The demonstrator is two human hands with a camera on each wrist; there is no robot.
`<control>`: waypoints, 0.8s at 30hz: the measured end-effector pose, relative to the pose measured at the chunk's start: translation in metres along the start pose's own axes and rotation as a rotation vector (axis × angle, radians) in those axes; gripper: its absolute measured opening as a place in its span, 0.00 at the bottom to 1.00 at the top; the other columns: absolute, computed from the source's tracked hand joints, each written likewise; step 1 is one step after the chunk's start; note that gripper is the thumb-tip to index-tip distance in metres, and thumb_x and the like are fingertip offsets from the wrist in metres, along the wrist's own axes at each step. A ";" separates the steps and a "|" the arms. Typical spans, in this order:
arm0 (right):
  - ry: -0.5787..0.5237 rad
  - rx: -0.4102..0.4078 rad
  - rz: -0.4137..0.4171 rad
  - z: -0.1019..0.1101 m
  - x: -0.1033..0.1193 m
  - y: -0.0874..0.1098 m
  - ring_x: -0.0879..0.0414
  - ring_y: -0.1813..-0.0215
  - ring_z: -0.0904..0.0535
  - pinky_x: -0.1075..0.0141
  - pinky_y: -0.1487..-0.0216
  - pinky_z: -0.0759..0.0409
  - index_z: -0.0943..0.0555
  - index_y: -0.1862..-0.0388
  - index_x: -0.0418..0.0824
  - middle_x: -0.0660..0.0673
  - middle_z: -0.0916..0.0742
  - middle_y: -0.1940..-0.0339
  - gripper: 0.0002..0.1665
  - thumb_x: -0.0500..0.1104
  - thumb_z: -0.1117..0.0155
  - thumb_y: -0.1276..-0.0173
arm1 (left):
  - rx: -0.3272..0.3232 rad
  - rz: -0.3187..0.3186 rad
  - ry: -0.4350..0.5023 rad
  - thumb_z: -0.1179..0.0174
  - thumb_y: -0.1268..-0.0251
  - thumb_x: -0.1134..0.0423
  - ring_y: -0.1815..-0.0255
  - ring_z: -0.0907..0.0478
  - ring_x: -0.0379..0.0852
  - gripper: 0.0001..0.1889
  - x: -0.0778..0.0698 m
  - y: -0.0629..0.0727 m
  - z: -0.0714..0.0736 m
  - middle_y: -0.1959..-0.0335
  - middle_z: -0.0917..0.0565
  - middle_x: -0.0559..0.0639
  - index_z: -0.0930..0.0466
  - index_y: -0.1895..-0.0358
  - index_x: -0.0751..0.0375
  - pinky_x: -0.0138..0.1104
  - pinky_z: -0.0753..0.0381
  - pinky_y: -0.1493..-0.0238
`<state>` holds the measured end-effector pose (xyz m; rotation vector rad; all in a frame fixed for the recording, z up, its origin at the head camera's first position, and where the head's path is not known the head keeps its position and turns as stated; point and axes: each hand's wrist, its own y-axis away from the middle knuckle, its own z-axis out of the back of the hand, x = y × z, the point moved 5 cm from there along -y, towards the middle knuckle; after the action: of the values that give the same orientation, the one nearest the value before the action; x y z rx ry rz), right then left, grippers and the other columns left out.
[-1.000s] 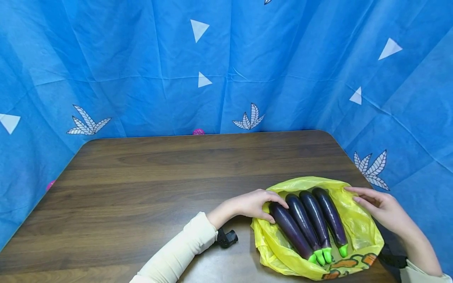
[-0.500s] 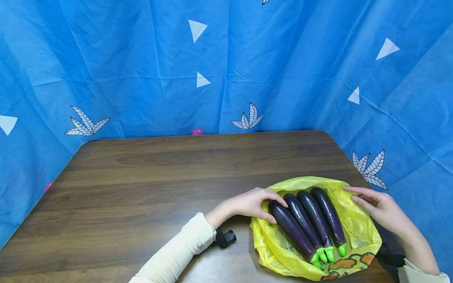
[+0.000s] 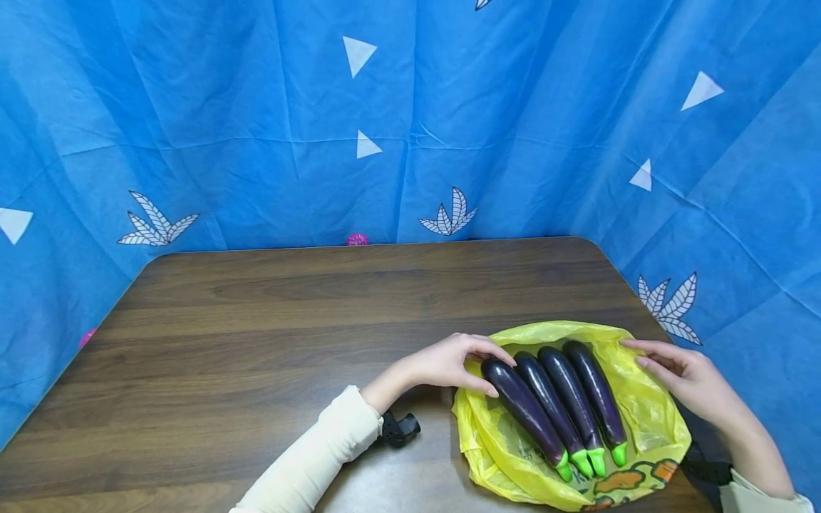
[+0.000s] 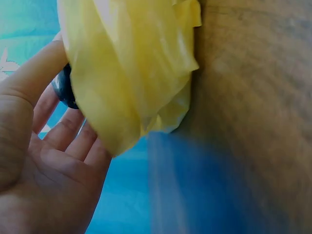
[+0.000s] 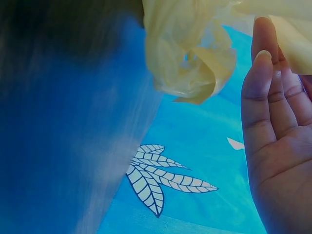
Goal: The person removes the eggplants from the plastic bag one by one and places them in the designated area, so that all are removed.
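A yellow plastic bag (image 3: pixel 471 434) lies spread with its mouth up at the table's right front. Several dark purple eggplants (image 3: pixel 593 388) with green stem ends lie side by side in it. My left hand (image 3: pixel 442 360) holds the rounded end of the leftmost eggplant (image 3: pixel 526 410) between thumb and fingers. In the left wrist view, that dark end (image 4: pixel 64 87) shows between thumb and fingers, partly behind the bag's side. My right hand (image 3: pixel 695 381) holds the bag's right rim with thumb and index finger; its other fingers lie outside the bag (image 5: pixel 190 48) in the right wrist view.
The brown wooden table (image 3: pixel 256 356) stretches left and back from the bag. A blue patterned curtain (image 3: pixel 256 107) hangs behind it and along its sides. A black wrist camera (image 3: pixel 400 429) sits below my left wrist, close to the tabletop.
My left hand has drawn back slightly to the left, and the leftmost eggplant has shifted left and a little away with it. The right hand stays at the bag's rim.
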<state>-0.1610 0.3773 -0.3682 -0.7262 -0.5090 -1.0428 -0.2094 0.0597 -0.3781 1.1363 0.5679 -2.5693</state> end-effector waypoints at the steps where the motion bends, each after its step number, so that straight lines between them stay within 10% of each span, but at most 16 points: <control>1: 0.001 0.000 -0.002 0.000 0.000 0.000 0.73 0.50 0.26 0.78 0.61 0.25 0.26 0.42 0.29 0.65 0.22 0.47 0.19 0.27 0.48 0.31 | -0.003 -0.001 0.008 0.31 0.46 0.62 0.51 0.29 0.30 0.23 -0.001 0.001 0.002 0.48 0.23 0.42 0.23 0.45 0.59 0.25 0.30 0.49; 17: -0.006 0.010 -0.010 0.000 -0.002 0.000 0.73 0.51 0.26 0.78 0.61 0.24 0.26 0.41 0.29 0.65 0.22 0.47 0.19 0.27 0.48 0.31 | -0.167 0.035 0.209 0.32 0.47 0.70 0.52 0.26 0.37 0.23 -0.008 0.025 0.036 0.51 0.22 0.48 0.23 0.45 0.66 0.33 0.25 0.49; 24: -0.014 0.015 -0.017 0.000 -0.004 0.001 0.72 0.52 0.25 0.77 0.63 0.24 0.26 0.41 0.30 0.66 0.22 0.47 0.19 0.27 0.48 0.31 | -0.260 0.107 0.260 0.34 0.46 0.74 0.54 0.24 0.41 0.20 -0.033 0.043 0.059 0.50 0.21 0.55 0.22 0.47 0.69 0.40 0.25 0.48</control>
<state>-0.1619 0.3794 -0.3711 -0.7177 -0.5356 -1.0487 -0.2089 -0.0025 -0.3274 1.3720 0.8472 -2.1952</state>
